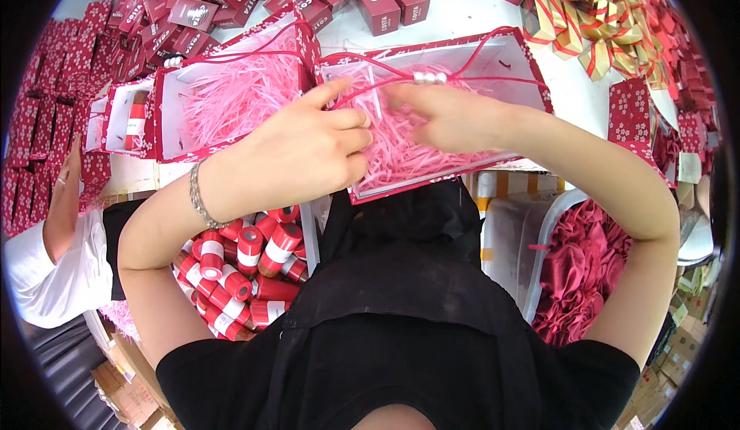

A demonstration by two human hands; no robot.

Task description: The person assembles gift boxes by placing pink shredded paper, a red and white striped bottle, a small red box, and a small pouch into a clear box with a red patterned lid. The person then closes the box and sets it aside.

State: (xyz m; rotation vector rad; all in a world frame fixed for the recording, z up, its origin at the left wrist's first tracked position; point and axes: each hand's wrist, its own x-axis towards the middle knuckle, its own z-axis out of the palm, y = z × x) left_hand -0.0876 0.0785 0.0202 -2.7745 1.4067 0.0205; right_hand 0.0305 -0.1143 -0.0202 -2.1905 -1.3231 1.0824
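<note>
An oblong red flower-patterned gift box point(532, 64) lies in front of me, filled with pink shredded paper point(401, 160). Over its left end is my left hand point(320, 141), fingers curled and the index finger stretched toward the box wall; what they hold, if anything, is hidden. My right hand point(443, 118) reaches into the shredded paper from the right, its fingers smeared by motion. Red cords point(493, 37) with silvery beads point(429, 78) cross the box above the right hand. A second box point(158, 118) with pink shreds stands directly left.
Dark red small cartons point(378, 2) are heaped at the back, gold-and-red ribbon bows point(574, 25) at the back right. Below the table edge are a bin of red-capped tubes point(250, 252) and a tub of crimson satin cloth point(578, 268). Another person's arm point(62, 206) is at left.
</note>
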